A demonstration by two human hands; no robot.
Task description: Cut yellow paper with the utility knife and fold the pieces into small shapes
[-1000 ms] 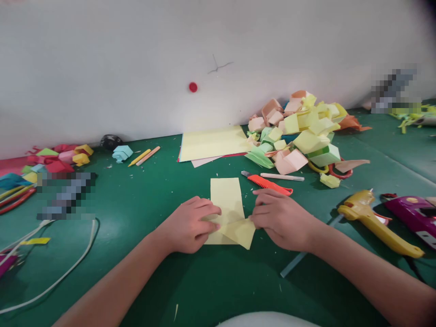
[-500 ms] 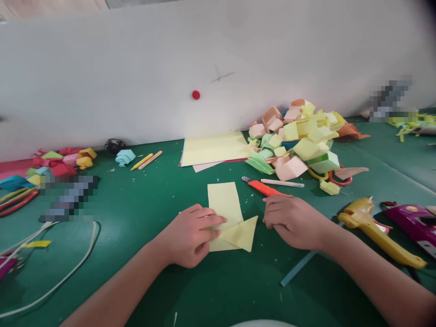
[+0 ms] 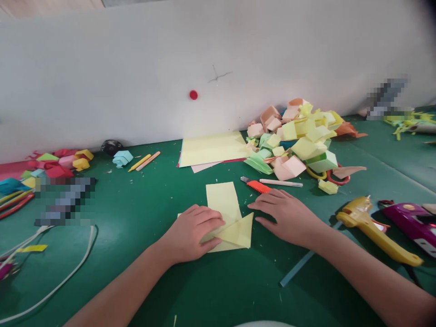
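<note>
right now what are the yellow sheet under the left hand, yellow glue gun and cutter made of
Yellow sheet: apparently matte paper, by its thin edges and folded flap. Yellow glue gun: probably hard plastic, smooth and shiny. Cutter: likely ridged orange plastic, its grey blade apparently metal.

"What is the left hand (image 3: 193, 234) doing?"
"It is lying on the folded yellow paper (image 3: 238, 232)."
"And the right hand (image 3: 289, 215)?"
"It is sitting just right of the paper, an orange cutter (image 3: 258, 186) lying by its far side."
</note>
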